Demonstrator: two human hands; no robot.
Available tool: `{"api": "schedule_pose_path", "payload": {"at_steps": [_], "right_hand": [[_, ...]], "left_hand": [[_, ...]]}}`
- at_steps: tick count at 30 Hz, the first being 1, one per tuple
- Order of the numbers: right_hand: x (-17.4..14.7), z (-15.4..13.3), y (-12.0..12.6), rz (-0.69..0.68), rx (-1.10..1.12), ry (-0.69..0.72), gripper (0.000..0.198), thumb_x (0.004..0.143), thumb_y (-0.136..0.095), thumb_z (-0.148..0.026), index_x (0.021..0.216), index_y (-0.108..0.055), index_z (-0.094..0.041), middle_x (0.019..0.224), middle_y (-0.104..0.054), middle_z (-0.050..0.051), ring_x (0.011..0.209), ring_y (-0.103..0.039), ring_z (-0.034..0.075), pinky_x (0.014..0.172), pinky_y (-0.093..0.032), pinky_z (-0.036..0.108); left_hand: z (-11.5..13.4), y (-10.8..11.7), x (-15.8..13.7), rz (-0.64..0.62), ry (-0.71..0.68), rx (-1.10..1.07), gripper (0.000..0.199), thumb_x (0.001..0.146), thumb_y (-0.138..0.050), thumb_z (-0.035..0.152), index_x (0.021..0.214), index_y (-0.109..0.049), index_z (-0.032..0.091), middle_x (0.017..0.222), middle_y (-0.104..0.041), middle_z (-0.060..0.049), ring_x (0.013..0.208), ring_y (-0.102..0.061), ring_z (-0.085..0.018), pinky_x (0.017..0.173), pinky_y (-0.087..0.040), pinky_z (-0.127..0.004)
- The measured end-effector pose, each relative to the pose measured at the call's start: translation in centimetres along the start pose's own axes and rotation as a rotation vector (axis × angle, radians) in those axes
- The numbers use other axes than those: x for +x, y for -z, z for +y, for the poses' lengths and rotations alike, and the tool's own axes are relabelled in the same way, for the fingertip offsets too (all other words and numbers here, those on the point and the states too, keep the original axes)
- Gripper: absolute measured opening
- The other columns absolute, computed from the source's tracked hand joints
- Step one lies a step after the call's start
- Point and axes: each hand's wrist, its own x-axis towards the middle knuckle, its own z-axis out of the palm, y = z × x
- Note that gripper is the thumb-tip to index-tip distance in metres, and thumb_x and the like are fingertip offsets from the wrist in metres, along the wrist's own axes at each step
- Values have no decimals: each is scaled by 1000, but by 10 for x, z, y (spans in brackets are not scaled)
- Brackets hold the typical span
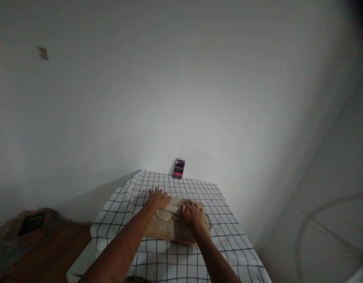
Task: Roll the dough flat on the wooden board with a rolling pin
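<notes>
A pale rolling pin [170,209] lies across a flat piece of dough [163,215] on a wooden board [157,231]. My left hand [159,199] rests at the pin's left end, palm down, with its fingers stretched out and spread. At the other end, my right hand [192,212] has its fingers curled over the pin. Both hands hide the ends of the pin and part of the dough. The board's surface looks dusted with something whitish.
A white cloth with dark checks [187,259] covers the table. At its far edge, a dark and red upright object [178,168], blurred out, leans near the white wall. A brownish box-like item [32,224] sits low at the left. By the board's right edge is a thin curved item [209,221].
</notes>
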Motion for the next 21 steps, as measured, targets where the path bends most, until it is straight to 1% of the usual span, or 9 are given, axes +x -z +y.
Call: {"api": "schedule_pose_path", "payload": {"at_steps": [2,4,6,8,12,16,18,21], "right_hand": [[0,1,-1,10,19,-4,38,118,-50,-27,117,-87,-28,144,-83,14,135,-75,33,104,-58,44],[2,2,-2,13,35,-6,41,119,-46,-29,122,-87,-26,147,-82,16,137,-75,33,106,-58,44],[3,3,-3,0,44,-2,43,119,-43,-30,128,-86,-24,148,-82,16,139,-74,33,107,-57,44],[3,3,-3,-11,59,0,43,120,-43,-31,130,-84,-24,147,-82,14,137,-75,31,107,-57,43],[-2,3,-4,12,85,-5,38,119,-46,-29,125,-83,-26,138,-86,9,129,-79,26,103,-57,36],[-11,3,-6,32,101,20,35,118,-49,-27,124,-83,-25,132,-87,10,127,-79,25,105,-57,33],[-16,3,-7,37,111,39,36,119,-48,-28,123,-83,-24,131,-87,11,128,-79,26,106,-58,35],[-22,2,-9,50,118,29,36,119,-48,-27,118,-84,-23,130,-87,13,128,-80,28,108,-59,38]], "left_hand": [[-2,-5,-3,38,-94,7,47,112,-57,41,151,-82,33,177,-65,-14,174,-43,-50,136,-27,-89],[-4,-8,-7,46,-121,-10,49,113,-55,38,156,-78,33,179,-63,-13,176,-41,-47,141,-27,-83],[-4,-10,-9,28,-65,-38,51,114,-55,39,161,-75,33,180,-62,-11,176,-42,-46,141,-30,-80],[-3,-9,-13,26,1,-52,51,114,-56,41,163,-73,34,180,-62,-11,175,-44,-45,140,-34,-77],[1,-6,-23,69,59,-29,52,115,-57,40,164,-71,33,177,-65,-11,173,-48,-43,139,-40,-73],[5,-3,-38,118,58,2,52,113,-57,35,164,-72,32,173,-69,-10,171,-51,-41,140,-41,-70],[6,-4,-44,170,36,5,51,112,-58,31,160,-75,31,168,-73,-10,169,-55,-40,139,-44,-67],[6,-8,-50,242,-8,18,49,110,-58,28,154,-80,27,162,-78,-11,163,-61,-40,137,-47,-65]]}}
